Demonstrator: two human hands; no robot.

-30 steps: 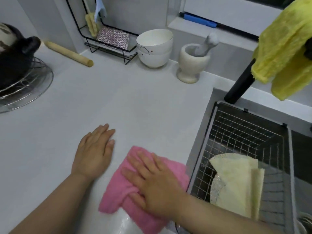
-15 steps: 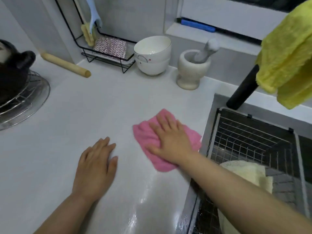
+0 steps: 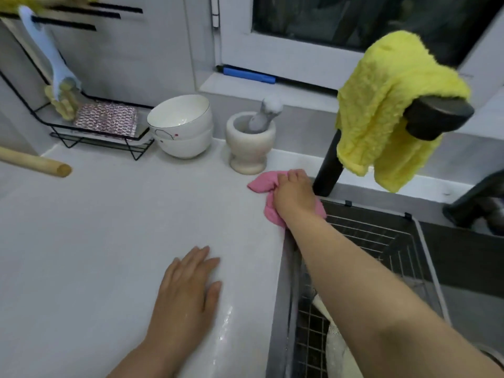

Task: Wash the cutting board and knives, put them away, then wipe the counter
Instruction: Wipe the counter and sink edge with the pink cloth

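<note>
My right hand [image 3: 293,196] is stretched out to the back of the white counter [image 3: 109,241], by the sink's corner. Its fingers curl over a bunched pink cloth [image 3: 259,184] and hold it down on the surface. The cloth lies between the stone mortar [image 3: 249,143] and the black faucet's base [image 3: 328,165]. My left hand [image 3: 188,290] rests flat on the counter, fingers straight, near the front. A wet sheen shows on the counter beside it. I see no cutting board and no knives.
Stacked white bowls [image 3: 181,126] stand left of the mortar. A wire rack [image 3: 106,118] with a sponge and a brush [image 3: 51,64] is at the back left, a rolling pin [image 3: 35,162] further left. A yellow cloth [image 3: 381,105] drapes the faucet. A wire basket [image 3: 368,241] sits in the sink.
My right hand has pushed the pink cloth away from me, from the counter's front edge to the back beside the mortar, and the cloth has bunched up. My left hand has stayed flat.
</note>
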